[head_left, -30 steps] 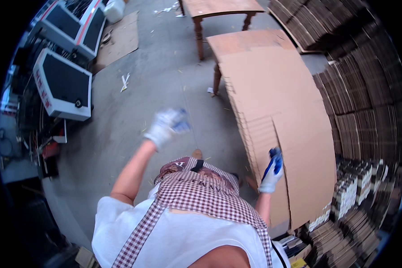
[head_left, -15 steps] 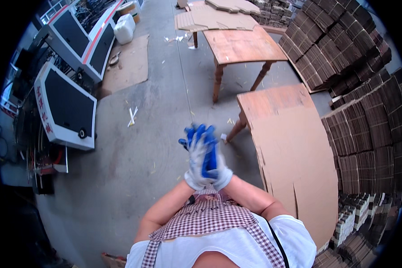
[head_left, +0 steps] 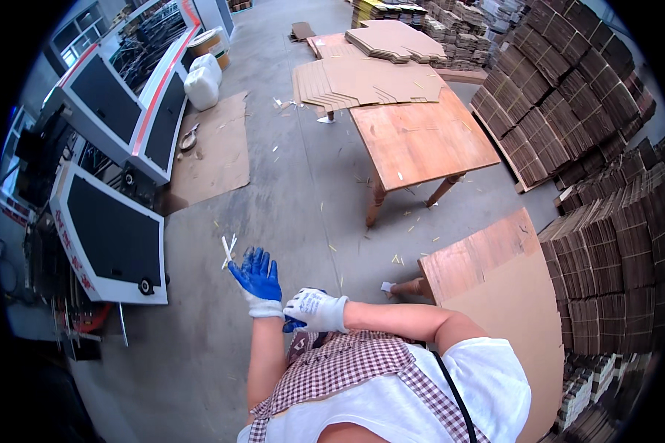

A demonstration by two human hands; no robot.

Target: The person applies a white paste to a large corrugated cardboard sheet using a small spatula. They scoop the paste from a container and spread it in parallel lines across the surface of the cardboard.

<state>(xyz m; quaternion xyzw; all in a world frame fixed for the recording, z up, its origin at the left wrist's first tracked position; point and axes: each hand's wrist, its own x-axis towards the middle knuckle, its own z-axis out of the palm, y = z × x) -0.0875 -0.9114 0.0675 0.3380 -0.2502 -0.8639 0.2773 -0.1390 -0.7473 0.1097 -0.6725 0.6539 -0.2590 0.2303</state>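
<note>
Both my hands wear work gloves with blue palms and white backs. My left hand (head_left: 256, 277) is raised in front of my chest, its blue palm showing and its fingers spread, holding nothing. My right hand (head_left: 315, 310) reaches across and closes on the white cuff of the left glove (head_left: 265, 308) at the wrist. Below them is my checked apron (head_left: 347, 365) over a white shirt. Both hands hang above the bare concrete floor (head_left: 310, 214), touching nothing else.
A wooden table (head_left: 421, 140) stands ahead, with a stack of flat cardboard sheets (head_left: 369, 77) on another table behind it. A second cardboard stack (head_left: 510, 295) is at my right. Bundled cardboard piles (head_left: 569, 111) line the right side. Machines with dark panels (head_left: 111, 236) and white jugs (head_left: 199, 81) stand at the left.
My right hand left the edge of the cardboard stack and came to my left hand. The hands met in front of me; now the right grips the left glove's cuff.
</note>
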